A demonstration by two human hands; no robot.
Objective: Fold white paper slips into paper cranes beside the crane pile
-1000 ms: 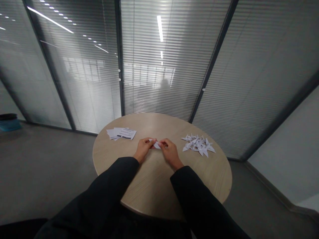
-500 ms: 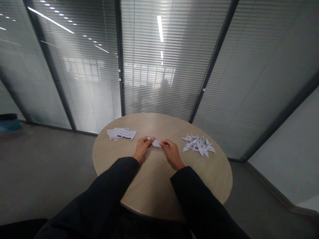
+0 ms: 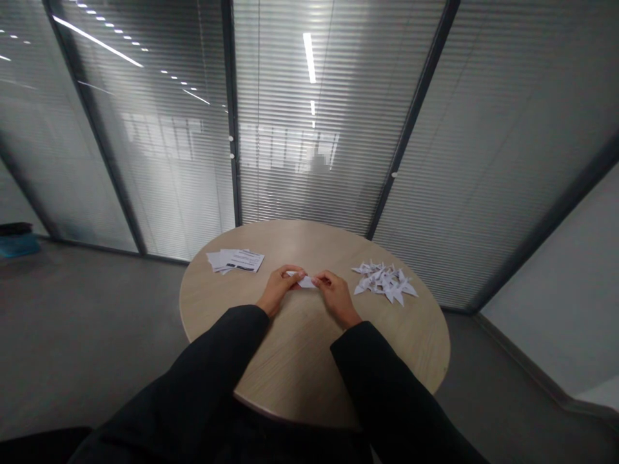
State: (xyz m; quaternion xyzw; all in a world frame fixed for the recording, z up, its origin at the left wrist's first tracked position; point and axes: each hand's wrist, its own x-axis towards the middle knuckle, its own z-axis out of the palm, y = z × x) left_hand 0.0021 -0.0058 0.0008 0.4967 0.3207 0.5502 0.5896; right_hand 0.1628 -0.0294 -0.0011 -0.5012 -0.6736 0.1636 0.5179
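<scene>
A small folded piece of white paper is held between my two hands, over the middle of the round wooden table. My left hand pinches its left end between thumb and fingers. At the right end, the thumb and fingertips of my right hand grip the paper. The exact folds are too small to make out. To the right of my right hand lies a heap of pointed folded white paper pieces. Flat sheets of printed paper rest in a loose stack beyond my left hand.
Behind the table stands a glass partition with blinds and dark frames. A blue bin with a dark top sits on the grey floor at the far left. A white wall is on the right.
The fingers of my left hand have shifted slightly to the right along the folded paper. Both hands still hold it, and the heap and the sheets lie as before.
</scene>
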